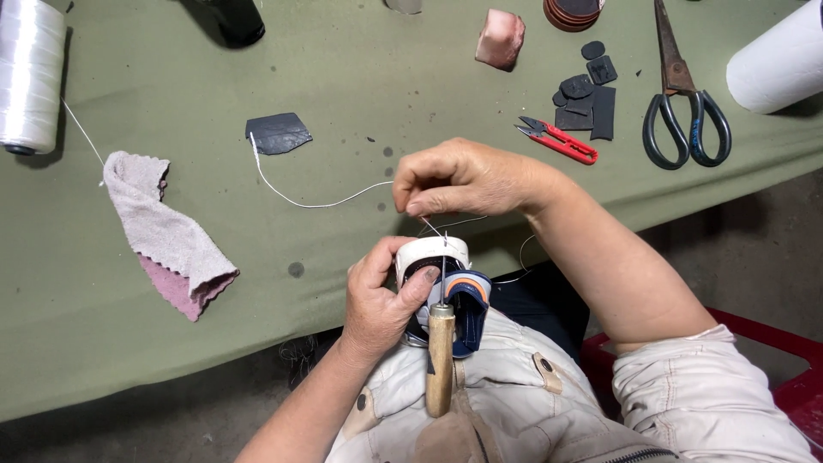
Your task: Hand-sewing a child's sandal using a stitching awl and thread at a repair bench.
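Note:
My left hand [383, 302] grips a small shoe [439, 267] with a white sole, blue upper and orange trim, held on my lap. A wooden-handled awl [441, 356] stands with its needle stuck in the shoe's sole edge. My right hand [463, 178], just above the shoe, pinches a white thread [317, 204] between thumb and fingers. The thread runs left across the green table to a dark leather piece [277, 133].
On the green table [360, 77] lie a pink-grey cloth [167, 236], a white thread spool [30, 73], red snips [559, 140], large scissors [683, 107], several black leather scraps [587, 99], a pink block [500, 39] and a white roll [780, 60]. A red stool [771, 343] sits at right.

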